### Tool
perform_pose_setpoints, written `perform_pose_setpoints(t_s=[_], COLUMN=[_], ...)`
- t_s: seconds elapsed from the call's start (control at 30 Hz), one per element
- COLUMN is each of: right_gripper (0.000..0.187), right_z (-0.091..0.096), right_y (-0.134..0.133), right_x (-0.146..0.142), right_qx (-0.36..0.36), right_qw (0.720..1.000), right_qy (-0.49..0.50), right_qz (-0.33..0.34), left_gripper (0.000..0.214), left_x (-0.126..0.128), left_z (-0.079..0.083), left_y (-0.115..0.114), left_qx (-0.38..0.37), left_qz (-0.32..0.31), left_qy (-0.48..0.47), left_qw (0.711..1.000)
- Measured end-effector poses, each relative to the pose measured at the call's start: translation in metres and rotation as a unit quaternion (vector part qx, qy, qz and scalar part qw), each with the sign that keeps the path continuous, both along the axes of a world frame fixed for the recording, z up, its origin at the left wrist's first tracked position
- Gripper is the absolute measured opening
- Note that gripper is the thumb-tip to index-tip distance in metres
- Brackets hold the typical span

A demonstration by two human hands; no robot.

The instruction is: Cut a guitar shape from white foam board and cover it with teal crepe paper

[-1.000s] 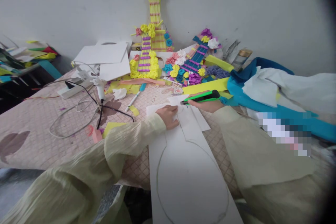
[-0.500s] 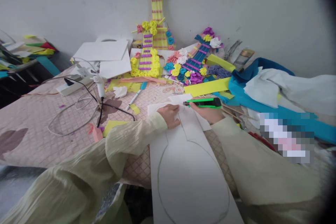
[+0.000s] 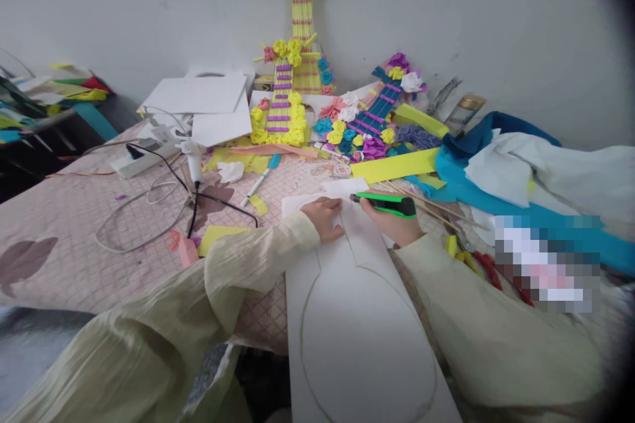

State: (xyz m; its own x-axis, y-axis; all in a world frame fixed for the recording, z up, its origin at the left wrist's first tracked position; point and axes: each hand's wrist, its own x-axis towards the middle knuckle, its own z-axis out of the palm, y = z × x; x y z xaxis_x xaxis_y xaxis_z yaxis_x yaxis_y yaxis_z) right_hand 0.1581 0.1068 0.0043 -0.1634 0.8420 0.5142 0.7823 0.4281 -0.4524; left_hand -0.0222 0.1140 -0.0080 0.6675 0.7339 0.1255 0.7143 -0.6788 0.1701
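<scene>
A white board (image 3: 367, 337) lies across the table's front edge and juts out toward me. Drawn on it is a pencil outline with a rounded body and a narrow neck. My left hand (image 3: 325, 219) rests flat on the board near its far end, fingers out, pressing beside the neck line. In my right hand (image 3: 397, 225) is a green and black utility knife (image 3: 389, 204), its tip pointing left at the board just right of my left fingers. Whether the blade touches the board I cannot make out.
Paper-flower guitar models (image 3: 282, 102) lean at the wall. Left are a white glue gun (image 3: 193, 162), its cord and a power strip (image 3: 146, 155). Blue crepe paper (image 3: 476, 178), wooden sticks (image 3: 436, 201) and red-handled scissors (image 3: 489, 269) lie right. White boards (image 3: 218, 96) are stacked behind.
My right hand and the knife have come slightly toward me, with the knife tilting. My left hand stays pressed on the board. The whole view has shifted a little.
</scene>
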Motion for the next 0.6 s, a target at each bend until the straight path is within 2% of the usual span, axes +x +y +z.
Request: perform_pose_setpoints(t_s=[0.17, 0.6], right_gripper=[0.018, 0.017], right_z=[0.0023, -0.0057], right_y=[0.0008, -0.0086], right_x=[0.0024, -0.002], right_qx=[-0.003, -0.017], right_qw=[1.0, 0.996], right_qy=[0.003, 0.079], right_qz=[0.005, -0.041], left_gripper=[0.055, 0.055], left_x=[-0.0005, -0.0004], left_z=[-0.0014, 0.0], left_y=[-0.0001, -0.0019], left_qx=[0.002, 0.002], left_qz=[-0.003, -0.006], left_qy=[-0.005, -0.006], left_qw=[1.0, 1.0])
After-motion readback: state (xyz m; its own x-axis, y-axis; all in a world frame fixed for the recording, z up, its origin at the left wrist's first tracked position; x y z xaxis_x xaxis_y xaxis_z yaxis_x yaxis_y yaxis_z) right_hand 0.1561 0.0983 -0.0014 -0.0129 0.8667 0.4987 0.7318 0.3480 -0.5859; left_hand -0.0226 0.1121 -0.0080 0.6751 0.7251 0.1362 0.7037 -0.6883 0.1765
